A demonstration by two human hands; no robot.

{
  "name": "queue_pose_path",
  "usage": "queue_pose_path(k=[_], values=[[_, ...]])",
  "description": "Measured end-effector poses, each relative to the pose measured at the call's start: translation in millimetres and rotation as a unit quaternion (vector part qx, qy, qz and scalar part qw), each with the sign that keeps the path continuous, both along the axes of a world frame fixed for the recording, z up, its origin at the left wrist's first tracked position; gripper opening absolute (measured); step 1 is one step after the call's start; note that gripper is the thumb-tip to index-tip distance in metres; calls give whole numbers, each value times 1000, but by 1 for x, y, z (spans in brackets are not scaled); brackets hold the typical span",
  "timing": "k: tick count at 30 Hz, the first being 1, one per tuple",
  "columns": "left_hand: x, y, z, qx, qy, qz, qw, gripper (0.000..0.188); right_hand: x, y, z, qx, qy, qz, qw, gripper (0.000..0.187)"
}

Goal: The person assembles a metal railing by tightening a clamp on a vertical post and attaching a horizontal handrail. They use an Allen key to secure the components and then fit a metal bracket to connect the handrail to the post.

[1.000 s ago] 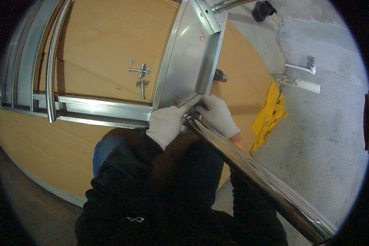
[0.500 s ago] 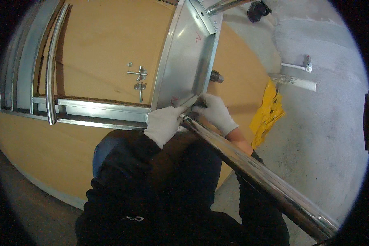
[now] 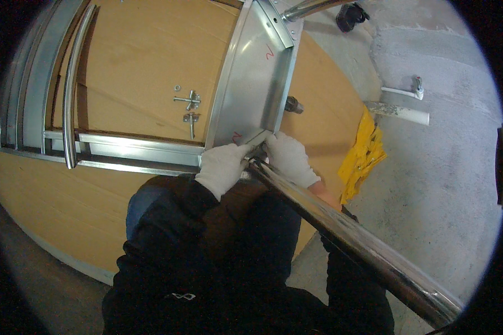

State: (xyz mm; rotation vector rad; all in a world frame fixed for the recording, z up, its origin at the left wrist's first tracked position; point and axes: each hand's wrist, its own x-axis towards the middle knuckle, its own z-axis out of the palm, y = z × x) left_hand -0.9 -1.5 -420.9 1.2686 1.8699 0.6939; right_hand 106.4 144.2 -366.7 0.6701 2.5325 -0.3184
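A sheet-metal panel with a raised rim and red marks lies before me. At its near corner sits a slanted metal bracket. My left hand, in a white glove, is closed with its thumb and fingers on the bracket's left end. On the other side my right hand, also gloved, has its fingers curled in at the corner; its fingertips are hidden, so what they hold does not show. A thick polished tube runs from this corner, between my hands, to the lower right.
Several bolts with fittings and a nut lie on cardboard inside the frame. A curved metal handle stands at the left. Beyond are a dark tool, yellow sheeting and a white pipe.
My right hand has turned and closed in over the corner, its dark-shadowed finger gap no longer showing. My left hand has barely moved. The panel and tube stay in place.
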Motion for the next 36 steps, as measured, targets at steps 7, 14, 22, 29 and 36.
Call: queue_pose_path(k=[7, 14, 22, 29, 36], values=[[-7, 2, 13, 2, 8, -19, 1000, 30, -13, 5, 3, -19, -63, -69, 995, 23], [-9, 4, 10, -56, -23, -28, 998, 35, -5, 23, 26, -72, 73, -45, 994, 23], [-8, 5, 9, -54, -18, -38, 998, 36, 6, 25, 2, -48, 53, 122, 990, 13], [-4, 4, 6, -9, 2, -11, 1000, 31, 12, 11, -18, 23, -50, 12, 998, 21], [-8, 3, 10, -24, -7, -12, 1000, 30, 4, 21, 6, -23, 85, 106, 990, 21]])
